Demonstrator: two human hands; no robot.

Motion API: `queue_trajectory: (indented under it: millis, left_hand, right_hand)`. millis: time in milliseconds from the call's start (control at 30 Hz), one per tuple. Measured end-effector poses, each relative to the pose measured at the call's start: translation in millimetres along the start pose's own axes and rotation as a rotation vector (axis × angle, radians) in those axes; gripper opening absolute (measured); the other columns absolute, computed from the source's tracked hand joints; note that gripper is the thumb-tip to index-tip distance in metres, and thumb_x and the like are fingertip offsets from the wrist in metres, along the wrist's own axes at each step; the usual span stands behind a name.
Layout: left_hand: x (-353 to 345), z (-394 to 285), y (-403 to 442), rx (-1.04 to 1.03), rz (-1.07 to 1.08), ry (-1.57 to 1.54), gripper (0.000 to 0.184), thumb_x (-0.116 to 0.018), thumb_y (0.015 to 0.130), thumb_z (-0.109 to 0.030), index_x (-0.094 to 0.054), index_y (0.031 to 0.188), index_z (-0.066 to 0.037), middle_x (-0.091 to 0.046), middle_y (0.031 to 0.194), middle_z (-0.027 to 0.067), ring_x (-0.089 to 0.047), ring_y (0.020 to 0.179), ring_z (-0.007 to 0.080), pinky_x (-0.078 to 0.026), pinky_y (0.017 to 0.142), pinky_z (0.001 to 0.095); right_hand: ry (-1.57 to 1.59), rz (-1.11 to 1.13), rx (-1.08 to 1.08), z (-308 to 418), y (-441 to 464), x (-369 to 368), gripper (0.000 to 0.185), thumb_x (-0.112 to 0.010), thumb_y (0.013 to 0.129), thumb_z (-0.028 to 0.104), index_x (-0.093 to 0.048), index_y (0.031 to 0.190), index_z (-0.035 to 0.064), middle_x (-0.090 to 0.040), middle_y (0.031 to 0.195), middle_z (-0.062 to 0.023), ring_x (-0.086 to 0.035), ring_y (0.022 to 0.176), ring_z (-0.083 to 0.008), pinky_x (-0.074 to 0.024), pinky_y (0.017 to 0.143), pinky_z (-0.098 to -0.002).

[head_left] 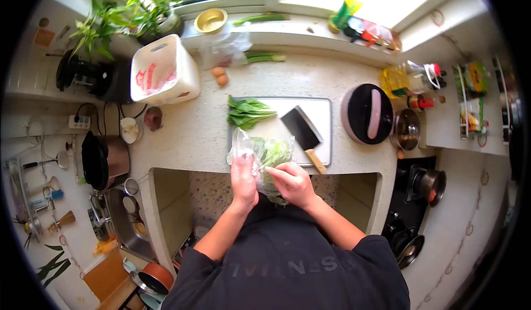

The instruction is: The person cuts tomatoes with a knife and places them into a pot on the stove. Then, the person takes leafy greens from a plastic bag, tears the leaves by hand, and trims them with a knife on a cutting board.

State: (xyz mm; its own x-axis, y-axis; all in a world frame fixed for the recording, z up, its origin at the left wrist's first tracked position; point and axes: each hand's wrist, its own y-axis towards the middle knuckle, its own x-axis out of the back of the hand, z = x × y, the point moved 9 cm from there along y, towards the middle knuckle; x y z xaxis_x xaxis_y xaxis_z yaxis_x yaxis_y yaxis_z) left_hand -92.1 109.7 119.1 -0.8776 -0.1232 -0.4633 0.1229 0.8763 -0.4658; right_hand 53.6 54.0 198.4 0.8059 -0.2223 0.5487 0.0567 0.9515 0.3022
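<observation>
A clear plastic bag (241, 142) with pale green leafy vegetable (275, 152) inside is held in front of my body, at the counter's front edge. My left hand (243, 178) grips the bag's left side, its fingers pointing up along the plastic. On the other side my right hand (292, 184) is closed in a pinch on the bag, its fingertips near the middle. Just beyond the bag lies a white cutting board (323, 108) with a grey rim. A bunch of leafy greens (249, 112) rests on its left, and a cleaver (301, 127) with a wooden handle on its right.
Right of the board stands a round black appliance (367, 113), with oil bottles (394, 82) behind it. A stove (412, 199) is at right, a sink (124, 221) at left. Eggs (220, 76) and a white bin (185, 77) sit at the back left.
</observation>
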Motion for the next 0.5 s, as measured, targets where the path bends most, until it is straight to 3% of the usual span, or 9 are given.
queue_trajectory:
  millis: [233, 367, 500]
  left_hand:
    - [100, -70, 48, 0.004, -0.159, -0.024, 0.022, -0.052, 0.110, -0.016, -0.058, 0.129, -0.006, -0.065, 0.118, 0.0035, -0.061, 0.110, 0.0137, -0.050, 0.095, 0.0320]
    - [141, -102, 80, -0.041, -0.227, -0.047, 0.023, -0.051, 0.111, -0.019, -0.059, 0.128, -0.007, -0.066, 0.115, 0.0026, -0.063, 0.106, 0.0136, -0.052, 0.093, 0.0323]
    - [163, -135, 106, -0.104, -0.252, -0.059, 0.026, -0.054, 0.110, -0.019, -0.057, 0.132, -0.007, -0.064, 0.116, 0.0017, -0.061, 0.105, 0.0112, -0.051, 0.091, 0.0307]
  right_hand:
    - [0.021, 0.074, 0.072, 49, 88, -102, 0.043, -0.087, 0.072, 0.017, -0.072, 0.112, 0.0104, -0.065, 0.092, -0.0058, -0.064, 0.082, -0.0276, -0.0540, 0.073, -0.0388]
    - [-0.001, 0.245, 0.063, 48, 110, -171, 0.040, -0.086, 0.074, 0.018, -0.070, 0.111, 0.0112, -0.064, 0.091, -0.0077, -0.064, 0.082, -0.0309, -0.0528, 0.071, -0.0421]
    - [0.077, 0.216, 0.050, 45, 145, -204, 0.018, -0.080, 0.083, 0.013, -0.074, 0.100, 0.0083, -0.065, 0.082, -0.0103, -0.065, 0.074, -0.0325, -0.0525, 0.065, -0.0432]
